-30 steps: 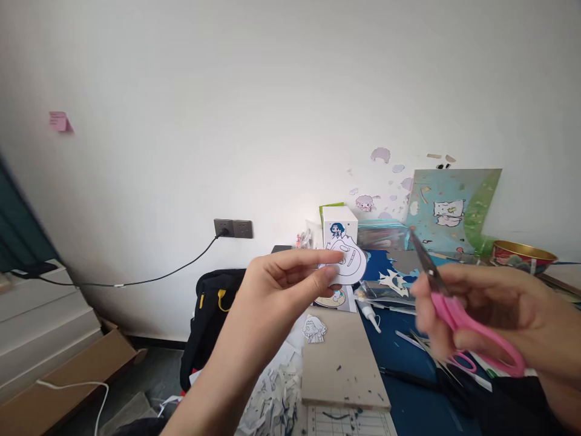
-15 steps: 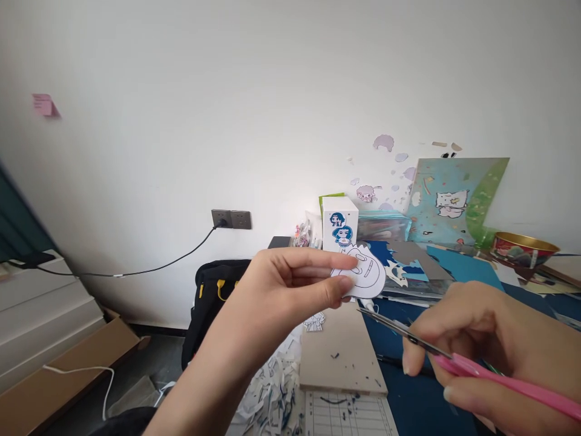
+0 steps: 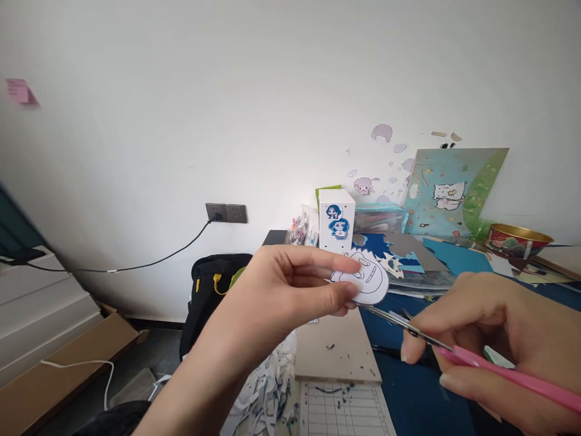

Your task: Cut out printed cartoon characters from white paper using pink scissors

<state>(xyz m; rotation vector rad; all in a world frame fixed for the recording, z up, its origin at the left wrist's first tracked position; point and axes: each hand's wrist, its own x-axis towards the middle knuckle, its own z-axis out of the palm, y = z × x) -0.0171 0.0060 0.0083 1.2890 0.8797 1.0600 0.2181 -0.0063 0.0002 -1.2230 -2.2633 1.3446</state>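
Observation:
Between the thumb and fingers of my left hand [image 3: 290, 284] is a white paper cutout [image 3: 374, 282] with a line-drawn face and a jagged top edge. My right hand [image 3: 490, 339] grips pink-handled scissors [image 3: 472, 358]. Their slim metal blades point left, the tips at the lower edge of the cutout, close to my left thumb. Whether the tips touch the paper I cannot tell. Below the hands lies a grey-brown board [image 3: 333, 354] with dark blue scraps on it, resting over a gridded sheet [image 3: 342, 412].
A heap of paper strips [image 3: 267, 387] lies left of the board. Behind stand a white box [image 3: 336, 209] with stickers, blue paper scraps [image 3: 381, 247] and a round tin [image 3: 517, 242]. A black backpack [image 3: 204, 303] stands left, below a wall socket [image 3: 226, 212].
The scissor tips have come up to the lower edge of the cutout, which has tilted slightly in my left hand. The camera view has shifted a little.

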